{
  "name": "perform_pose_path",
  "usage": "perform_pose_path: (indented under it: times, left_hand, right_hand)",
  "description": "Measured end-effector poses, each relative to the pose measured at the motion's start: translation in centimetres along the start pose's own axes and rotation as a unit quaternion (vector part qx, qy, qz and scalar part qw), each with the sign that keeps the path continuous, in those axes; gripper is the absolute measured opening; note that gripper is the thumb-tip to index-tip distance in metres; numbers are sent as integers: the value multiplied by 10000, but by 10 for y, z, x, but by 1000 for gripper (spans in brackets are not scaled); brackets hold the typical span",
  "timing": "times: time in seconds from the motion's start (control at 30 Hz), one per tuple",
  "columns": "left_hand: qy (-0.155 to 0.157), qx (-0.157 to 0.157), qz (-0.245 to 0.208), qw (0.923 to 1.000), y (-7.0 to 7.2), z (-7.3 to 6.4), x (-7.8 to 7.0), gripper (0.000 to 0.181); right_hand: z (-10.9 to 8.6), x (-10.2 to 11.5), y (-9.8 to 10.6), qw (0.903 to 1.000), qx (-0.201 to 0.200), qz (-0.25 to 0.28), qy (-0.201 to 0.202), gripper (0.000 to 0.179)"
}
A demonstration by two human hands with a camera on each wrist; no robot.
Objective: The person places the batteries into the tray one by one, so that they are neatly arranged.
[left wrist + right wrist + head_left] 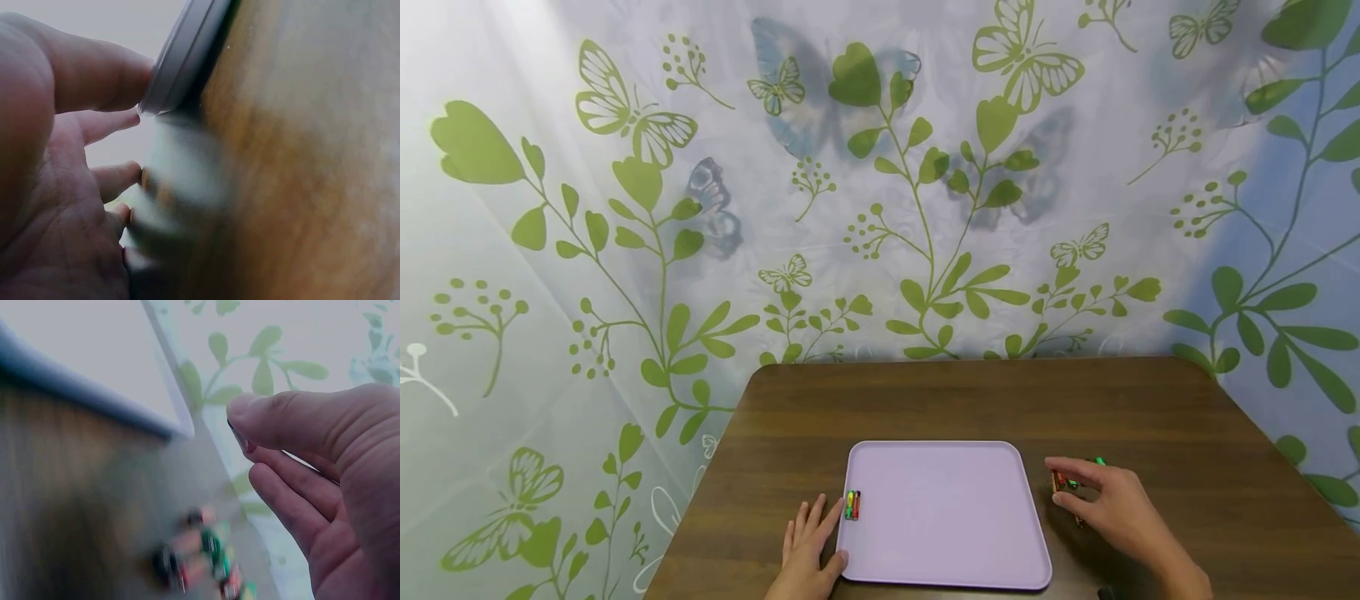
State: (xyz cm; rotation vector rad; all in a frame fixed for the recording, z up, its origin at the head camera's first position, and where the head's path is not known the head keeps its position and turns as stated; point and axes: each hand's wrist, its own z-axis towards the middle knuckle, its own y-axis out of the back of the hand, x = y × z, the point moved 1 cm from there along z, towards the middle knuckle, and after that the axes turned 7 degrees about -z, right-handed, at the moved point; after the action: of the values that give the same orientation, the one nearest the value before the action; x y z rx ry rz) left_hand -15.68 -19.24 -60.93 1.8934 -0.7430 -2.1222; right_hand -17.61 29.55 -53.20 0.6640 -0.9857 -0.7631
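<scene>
A shallow lilac tray (pixel 943 517) lies on the table. Just inside its left edge, a green-and-yellow battery (pixel 849 505) and a red-and-black battery (pixel 857 505) lie side by side. My left hand (pixel 808 550) rests at that edge, fingers extended, the thumb touching the rim (pixel 184 59). Right of the tray, my right hand (pixel 1112 504) pinches a small battery (pixel 237 436) between thumb and fingers, mostly hidden by the fingertips. Below that hand lies a loose group of several batteries (pixel 212 547), in green, red, black and copper tones, partly covered by the hand in the head view.
The dark wooden table (pixel 970 400) has rounded far corners. Behind it hangs a pale curtain (pixel 880 250) printed with green leaves and butterflies. A small dark object (pixel 1107 593) shows at the bottom edge of the head view, below the right hand.
</scene>
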Motion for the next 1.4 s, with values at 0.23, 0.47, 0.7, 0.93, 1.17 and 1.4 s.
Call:
perform_pose_path:
  times: [0.23, 0.47, 0.7, 0.93, 1.17, 1.4]
  left_hand:
    - [18, -46, 47, 10000, -2, -1, 1, 74]
    - [66, 8, 21, 10000, -1, 0, -2, 73]
    - [53, -6, -30, 10000, -2, 0, -3, 73]
    - [18, -31, -85, 10000, -3, -1, -4, 75]
    - [27, -61, -114, 9999, -2, -1, -3, 74]
    - [-39, -138, 2, 9999, -1, -1, -2, 74]
  right_hand:
    - [23, 30, -25, 9990, -19, 362, 257, 46]
    - [44, 59, -46, 9969, 293, 644, 343, 47]
    - [58, 87, -71, 9921, 597, 977, 515, 44]
    - [68, 112, -98, 9835, 839, 1465, 645, 41]
    - [74, 133, -123, 9760, 907, 1807, 804, 40]
    - [74, 151, -145, 9732, 876, 1856, 1036, 39]
